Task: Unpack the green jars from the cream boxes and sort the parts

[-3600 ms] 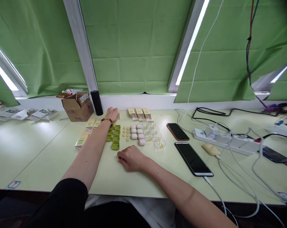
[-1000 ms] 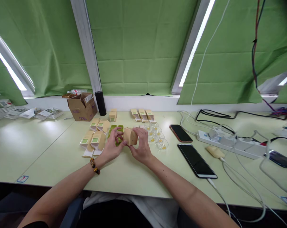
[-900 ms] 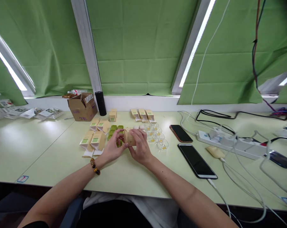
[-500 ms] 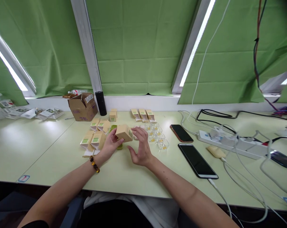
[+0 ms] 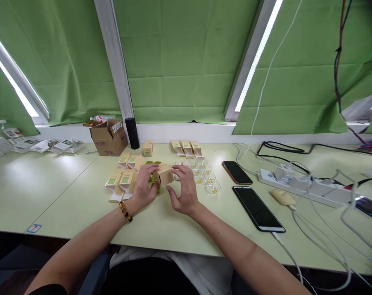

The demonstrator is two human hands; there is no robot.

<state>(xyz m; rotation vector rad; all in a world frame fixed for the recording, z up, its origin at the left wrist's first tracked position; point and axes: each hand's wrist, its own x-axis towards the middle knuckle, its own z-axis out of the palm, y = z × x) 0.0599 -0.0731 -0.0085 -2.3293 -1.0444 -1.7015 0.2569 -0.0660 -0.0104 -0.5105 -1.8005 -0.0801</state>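
A small kraft cardboard box (image 5: 165,176) is held up over the table between my two hands. My left hand (image 5: 145,186), with a beaded bracelet at the wrist, grips its left side. My right hand (image 5: 185,191) has its fingertips at the box's right edge and its thumb near the lower front. Green pieces (image 5: 153,163) show behind the box, partly hidden. Left of my left hand stand several kraft boxes with open flaps (image 5: 128,180) and green labels. Several small clear plastic cups (image 5: 212,187) with something yellow inside stand beyond my right hand.
Three more open-flapped boxes (image 5: 187,149) and a closed one (image 5: 148,148) stand farther back. A carton (image 5: 108,138) and black bottle (image 5: 132,133) are near the wall. Phones (image 5: 258,209), a power strip (image 5: 302,188) and loose cables lie to the right. Packaged items (image 5: 64,146) lie far left.
The small box has been turned in the hands, so a plain face now points toward me. My right fingers have closed in onto it. The view has shifted slightly.
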